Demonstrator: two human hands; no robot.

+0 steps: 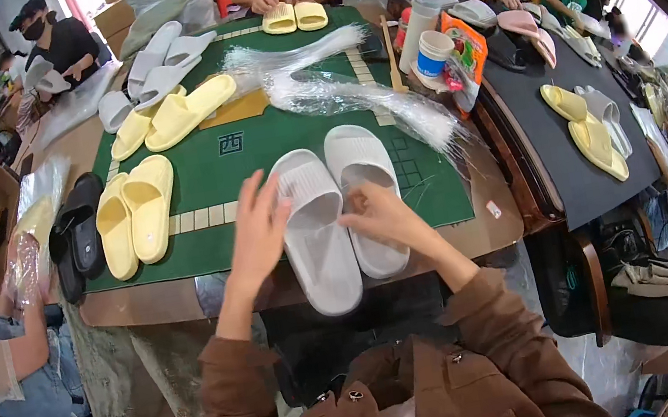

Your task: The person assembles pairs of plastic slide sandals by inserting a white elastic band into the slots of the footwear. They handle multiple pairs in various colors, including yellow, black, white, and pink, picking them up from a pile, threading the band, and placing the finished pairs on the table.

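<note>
Two light grey slide sandals lie side by side at the table's near edge, toes pointing away and heels overhanging. The left grey slide (326, 273) sits slightly nearer than the right grey slide (356, 148). My left hand (254, 231) is beside the left slide, fingers stretched and apart, thumb close to its strap. My right hand (381, 216) reaches over the right slide, with fingers curled and the fingertips close together between the two straps. Whatever those fingertips may pinch is too small to make out. Bundles of clear plastic strands (373, 100) lie just beyond.
On the green mat (205, 177) are yellow slides (148, 195), black slides (86, 237) and more grey slides (160, 65). A white-and-blue cup (433, 55) stands at right. A person opposite handles small yellow slides (293, 18). The neighbouring dark table (546, 155) bears more footwear.
</note>
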